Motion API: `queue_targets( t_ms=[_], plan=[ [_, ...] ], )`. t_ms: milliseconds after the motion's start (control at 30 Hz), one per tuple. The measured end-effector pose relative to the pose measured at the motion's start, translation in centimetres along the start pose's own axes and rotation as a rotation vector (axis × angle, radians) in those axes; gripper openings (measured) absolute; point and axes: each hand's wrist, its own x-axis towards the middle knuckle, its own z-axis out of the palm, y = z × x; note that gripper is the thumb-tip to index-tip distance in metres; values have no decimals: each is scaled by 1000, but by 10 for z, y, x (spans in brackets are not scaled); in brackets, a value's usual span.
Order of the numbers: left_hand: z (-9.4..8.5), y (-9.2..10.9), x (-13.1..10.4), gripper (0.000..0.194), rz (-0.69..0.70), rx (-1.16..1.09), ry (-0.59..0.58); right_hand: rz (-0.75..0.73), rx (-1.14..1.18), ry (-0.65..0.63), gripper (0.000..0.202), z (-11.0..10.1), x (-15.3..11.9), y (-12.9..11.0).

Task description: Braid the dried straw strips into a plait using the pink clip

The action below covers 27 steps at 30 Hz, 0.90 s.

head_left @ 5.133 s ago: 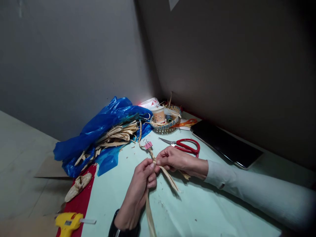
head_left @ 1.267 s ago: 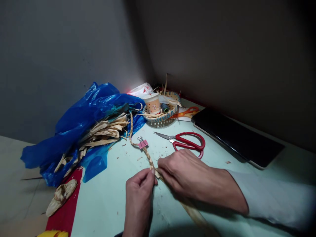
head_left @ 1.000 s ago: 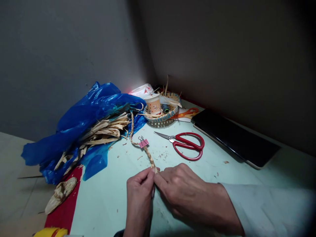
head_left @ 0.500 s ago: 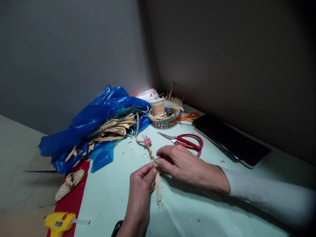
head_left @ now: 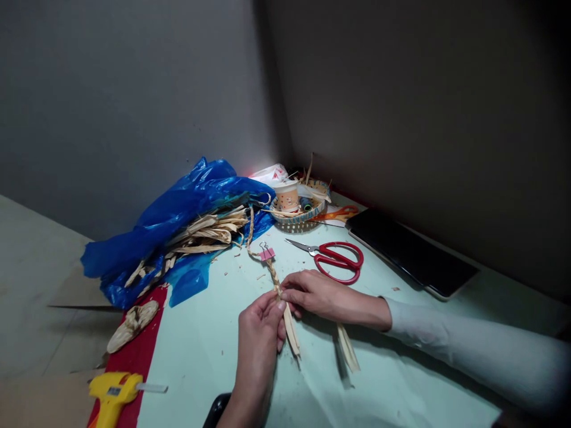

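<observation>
A braid of dry, straw-coloured plant strips [head_left: 273, 272] runs down the table, with a pink binder clip [head_left: 267, 254] gripping its upper part. My left hand [head_left: 261, 333] pinches the braid's lower end between thumb and fingers. Against the same spot my right hand [head_left: 330, 297] presses its closed thumb and fingertips from the other side. One loose strip [head_left: 292, 333] hangs toward me below the left fingers. Another strip [head_left: 348, 348] sticks out from under the right hand. Just beyond that hand lie red-handled scissors [head_left: 339, 261], their blades pointing left.
A blue plastic bag [head_left: 147, 229] with a bundle of dry strips [head_left: 214, 232] lies at left. Behind stands a woven basket [head_left: 297, 224] holding a paper cup [head_left: 286, 196]. A black tablet-like device [head_left: 408, 252] is at right. A yellow glue gun [head_left: 113, 392] and woven slipper-shaped piece [head_left: 132, 326] sit on the left edge.
My right hand has shifted slightly down and left, closing in on the braid. A second strip now shows below it, and the loose end under my left hand swung right. The view moved slightly.
</observation>
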Motion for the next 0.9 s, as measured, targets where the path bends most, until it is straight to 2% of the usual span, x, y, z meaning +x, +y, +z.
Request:
queue_targets(
  t_ms=[133, 200, 300, 433, 500, 567, 700, 800, 900],
  plan=[
    [1, 4, -3, 24, 51, 150, 81, 59, -41, 9, 23, -2, 1, 2],
    [-1, 8, -6, 20, 50, 264, 54, 73, -40, -2, 20, -2, -1, 1],
    [-6, 15, -12, 23, 52, 386, 40, 47, -47, 18, 15, -2, -4, -3],
    [-4, 19, -24, 21, 93, 503, 145, 35, -40, 66, 15, 2, -7, -7],
    [2, 14, -29, 19, 227, 623, 213, 22, 36, 71, 15, 5, -7, -5],
    [11, 3, -32, 18, 427, 741, 264, 25, 136, 61, 14, 6, -6, -1],
    [26, -22, -33, 32, 789, 1041, 327, 23, 241, 66, 11, 4, -4, 5],
    [30, -33, -32, 38, 900, 1314, 383, 43, 360, 18, 13, 1, -4, 2],
    [29, -37, -31, 41, 914, 1445, 409, 98, 414, -28, 15, -3, -6, -6]
  ],
)
